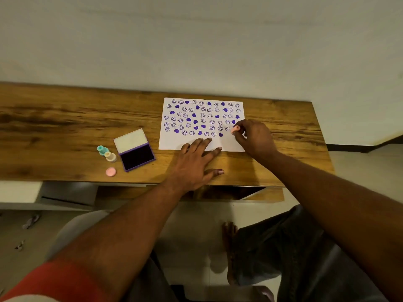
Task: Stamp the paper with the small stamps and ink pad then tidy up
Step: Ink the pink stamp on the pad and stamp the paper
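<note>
right hand (254,136) pinches a pink stamp (235,129) upright over the paper (229,144)'s near right gap; left hand (194,158) lies flat, empty.

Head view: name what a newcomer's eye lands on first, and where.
First, the white paper at the desk's far middle, covered in purple smileys and hearts. Next, the right hand pinching a pink stamp at the sheet's right edge while the left hand pins its near edge. Left sits the open ink pad.
</note>
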Demonstrator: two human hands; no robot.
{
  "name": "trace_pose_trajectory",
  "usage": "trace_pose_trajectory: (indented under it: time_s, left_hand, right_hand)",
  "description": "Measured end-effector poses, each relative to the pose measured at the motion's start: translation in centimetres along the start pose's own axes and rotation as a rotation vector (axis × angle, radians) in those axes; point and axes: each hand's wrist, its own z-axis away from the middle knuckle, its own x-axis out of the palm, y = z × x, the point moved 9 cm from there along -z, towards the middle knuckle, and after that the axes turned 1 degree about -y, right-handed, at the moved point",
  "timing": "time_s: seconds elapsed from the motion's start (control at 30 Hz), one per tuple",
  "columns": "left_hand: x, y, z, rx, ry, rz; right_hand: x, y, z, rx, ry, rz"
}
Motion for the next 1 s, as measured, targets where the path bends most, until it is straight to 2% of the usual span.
trace_pose_trajectory:
  time_s: [0.27,0.47,0.63,1.0]
  left_hand:
    - [-0.1,-0.2,0.0,-0.001,0.022,0.008]
    - [0.2,-0.3,-0.1,0.006,0.026,0.004]
    - [0.2,-0.3,-0.1,-0.006,0.024,-0.015]
    - [0.3,-0.3,0.1,-0.001,0.000,-0.019]
  right_hand:
    - [1.1,-0.5,-1.7,-0.036,-0.024,0.036]
    - [-2.5,-2.0,-3.2,-0.025,0.224,-0.102]
    - [3.4,0.0,-0.4,0.086,-0.065,0.008]
    - [3.1,-0.5,-1.0,0.091,-0.134,0.194]
